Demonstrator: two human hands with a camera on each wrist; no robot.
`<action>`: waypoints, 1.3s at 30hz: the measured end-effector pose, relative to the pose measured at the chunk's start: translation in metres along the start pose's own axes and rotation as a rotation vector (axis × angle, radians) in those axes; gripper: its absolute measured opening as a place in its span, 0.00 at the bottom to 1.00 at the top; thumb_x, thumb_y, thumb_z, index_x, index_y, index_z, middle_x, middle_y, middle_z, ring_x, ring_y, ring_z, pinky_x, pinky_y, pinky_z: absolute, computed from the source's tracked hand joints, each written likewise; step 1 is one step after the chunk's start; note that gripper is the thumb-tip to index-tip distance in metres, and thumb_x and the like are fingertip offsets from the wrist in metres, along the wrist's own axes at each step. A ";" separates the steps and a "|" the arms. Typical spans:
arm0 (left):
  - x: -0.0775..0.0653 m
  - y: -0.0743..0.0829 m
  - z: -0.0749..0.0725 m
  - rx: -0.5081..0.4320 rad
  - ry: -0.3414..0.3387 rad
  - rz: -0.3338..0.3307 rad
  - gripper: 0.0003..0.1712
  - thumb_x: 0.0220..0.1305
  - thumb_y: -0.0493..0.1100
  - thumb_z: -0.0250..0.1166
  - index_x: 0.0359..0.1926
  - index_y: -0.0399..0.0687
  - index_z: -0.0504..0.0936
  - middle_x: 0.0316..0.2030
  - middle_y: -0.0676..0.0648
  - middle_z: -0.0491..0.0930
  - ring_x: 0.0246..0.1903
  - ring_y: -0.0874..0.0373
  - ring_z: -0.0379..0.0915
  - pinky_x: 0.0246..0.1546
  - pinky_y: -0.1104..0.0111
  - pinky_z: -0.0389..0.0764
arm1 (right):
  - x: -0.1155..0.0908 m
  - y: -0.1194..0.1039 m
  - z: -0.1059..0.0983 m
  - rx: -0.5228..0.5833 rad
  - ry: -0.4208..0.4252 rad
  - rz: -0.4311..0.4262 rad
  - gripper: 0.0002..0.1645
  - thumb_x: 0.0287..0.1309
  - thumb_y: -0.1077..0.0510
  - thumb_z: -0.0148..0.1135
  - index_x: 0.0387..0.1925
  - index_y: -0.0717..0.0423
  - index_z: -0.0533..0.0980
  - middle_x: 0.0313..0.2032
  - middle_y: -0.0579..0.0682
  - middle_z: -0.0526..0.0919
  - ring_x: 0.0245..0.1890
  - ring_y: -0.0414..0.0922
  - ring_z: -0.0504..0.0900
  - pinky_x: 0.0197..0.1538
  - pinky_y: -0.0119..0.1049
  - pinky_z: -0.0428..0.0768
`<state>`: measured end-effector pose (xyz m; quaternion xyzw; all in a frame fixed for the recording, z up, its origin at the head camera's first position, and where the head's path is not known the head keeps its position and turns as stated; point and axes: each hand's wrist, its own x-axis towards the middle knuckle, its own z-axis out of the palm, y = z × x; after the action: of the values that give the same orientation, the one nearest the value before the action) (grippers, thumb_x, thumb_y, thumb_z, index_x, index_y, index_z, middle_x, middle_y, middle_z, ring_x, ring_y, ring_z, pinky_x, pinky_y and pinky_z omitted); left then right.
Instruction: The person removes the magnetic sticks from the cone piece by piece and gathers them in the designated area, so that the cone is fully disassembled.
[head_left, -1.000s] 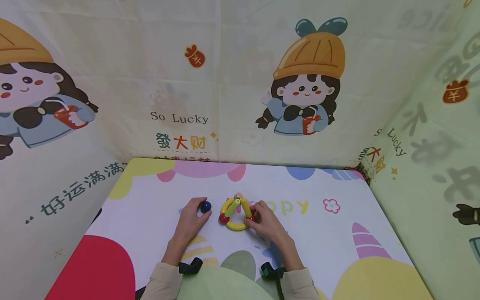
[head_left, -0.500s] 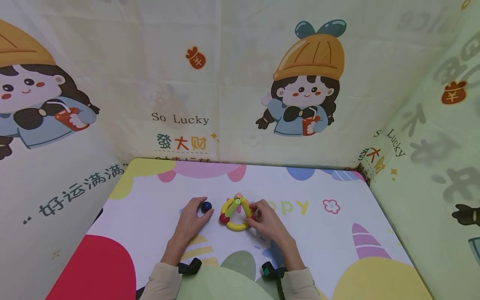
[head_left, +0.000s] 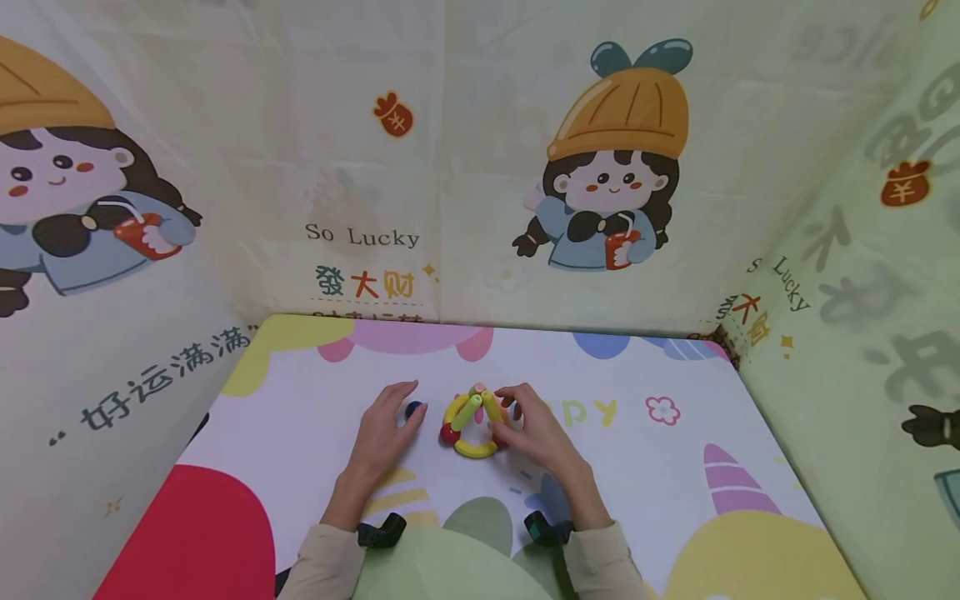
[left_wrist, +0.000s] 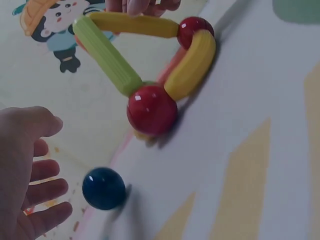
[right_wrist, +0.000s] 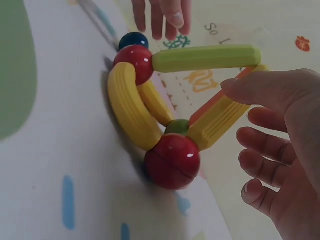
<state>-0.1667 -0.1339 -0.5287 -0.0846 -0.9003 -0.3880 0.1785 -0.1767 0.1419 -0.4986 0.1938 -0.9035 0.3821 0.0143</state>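
Note:
A tripod-shaped figure of magnetic rods and balls (head_left: 475, 450) stands on the table. Curved yellow rods (right_wrist: 127, 107) join two red balls (left_wrist: 152, 110) and a green ball (right_wrist: 177, 126) into a ring at its base. Straight green (right_wrist: 205, 58), yellow (right_wrist: 217, 122) and orange rods lean together at the top. My right hand (head_left: 542, 431) is at its right side; the thumb overlaps the yellow rod, the other fingers loosely bent and apart from it. My left hand (head_left: 384, 432) is beside a dark blue ball (left_wrist: 104, 188), its fingers relaxed and a gap between them and the ball.
A patterned cloth covers the table (head_left: 600, 475), and printed fabric walls (head_left: 465, 167) rise behind it and at both sides. Black wrist cameras (head_left: 382, 531) sit on both wrists, near the beige sleeves (head_left: 326, 562).
Both hands have risen slightly. My right fingers have loosened from the red ball at the figure's right corner, and my left fingers have moved off the blue ball. The figure keeps its shape.

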 end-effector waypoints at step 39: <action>0.008 0.064 0.026 -0.018 -0.143 0.168 0.30 0.62 0.45 0.72 0.64 0.46 0.78 0.44 0.49 0.83 0.42 0.56 0.80 0.42 0.65 0.85 | 0.007 -0.025 0.002 -0.003 0.036 -0.015 0.31 0.60 0.56 0.70 0.63 0.51 0.70 0.46 0.49 0.78 0.35 0.42 0.74 0.31 0.25 0.79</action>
<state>-0.1622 -0.0714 -0.4994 -0.1890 -0.8969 -0.3726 0.1451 -0.1736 0.1221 -0.4817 0.1938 -0.9022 0.3839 0.0338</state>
